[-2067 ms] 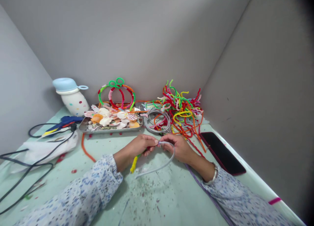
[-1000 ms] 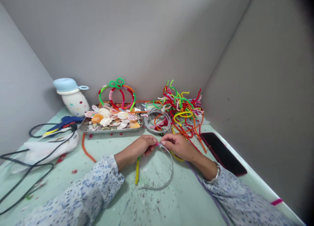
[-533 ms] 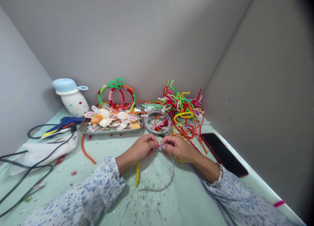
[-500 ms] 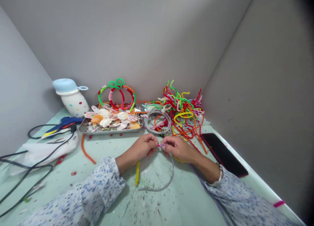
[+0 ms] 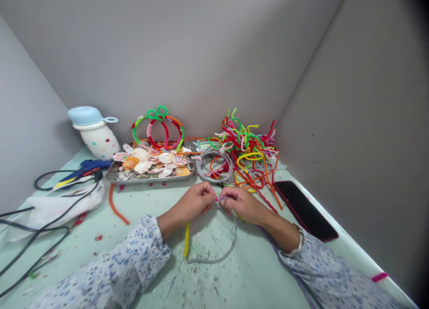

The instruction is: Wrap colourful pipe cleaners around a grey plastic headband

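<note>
Spanning the view, the green table (image 5: 140,201) carries the pipe cleaner pile (image 5: 250,154) and shell tray (image 5: 150,179) at the back, both unmoved. The left hand (image 5: 197,201) and right hand (image 5: 243,205) meet fingertip to fingertip, pinching one end of the grey headband (image 5: 214,260) with a pink tip (image 5: 221,198) between them. The headband's arc, raised two seconds ago, now lies on the table. The yellow pipe cleaner (image 5: 186,239) under the left hand has swung straighter.
</note>
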`<state>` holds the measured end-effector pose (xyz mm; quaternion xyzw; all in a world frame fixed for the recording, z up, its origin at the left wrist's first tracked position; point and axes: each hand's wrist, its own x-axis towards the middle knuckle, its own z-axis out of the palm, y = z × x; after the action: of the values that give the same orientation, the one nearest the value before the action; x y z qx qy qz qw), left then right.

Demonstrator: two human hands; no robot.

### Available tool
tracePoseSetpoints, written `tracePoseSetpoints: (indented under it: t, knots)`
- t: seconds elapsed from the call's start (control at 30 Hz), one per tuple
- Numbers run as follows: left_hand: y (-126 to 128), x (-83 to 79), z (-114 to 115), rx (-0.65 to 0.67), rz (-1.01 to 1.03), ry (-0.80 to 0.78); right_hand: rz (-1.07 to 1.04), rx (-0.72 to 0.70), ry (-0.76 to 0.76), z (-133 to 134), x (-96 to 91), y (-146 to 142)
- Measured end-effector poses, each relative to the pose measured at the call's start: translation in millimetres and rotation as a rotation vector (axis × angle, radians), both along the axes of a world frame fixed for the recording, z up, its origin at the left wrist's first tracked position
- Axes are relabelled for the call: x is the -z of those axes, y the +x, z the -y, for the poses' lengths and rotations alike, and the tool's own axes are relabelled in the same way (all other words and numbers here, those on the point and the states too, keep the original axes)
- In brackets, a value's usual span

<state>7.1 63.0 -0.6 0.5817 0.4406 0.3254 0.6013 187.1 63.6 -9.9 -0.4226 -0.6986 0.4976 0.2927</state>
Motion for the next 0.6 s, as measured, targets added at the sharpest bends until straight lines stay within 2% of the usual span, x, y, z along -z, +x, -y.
tracePoseSetpoints:
  t: [0.3, 0.6]
  knots:
    - [-0.2, -2.1, 1.5, -0.006, -0.042, 0.008, 0.011, 0.022, -0.018, 3.1, -6.0, -2.5]
    - [-0.1, 0.3, 1.6, -0.014, -0.079, 0.066, 0.019, 0.015, -0.032, 1.8, -3.1, -1.8]
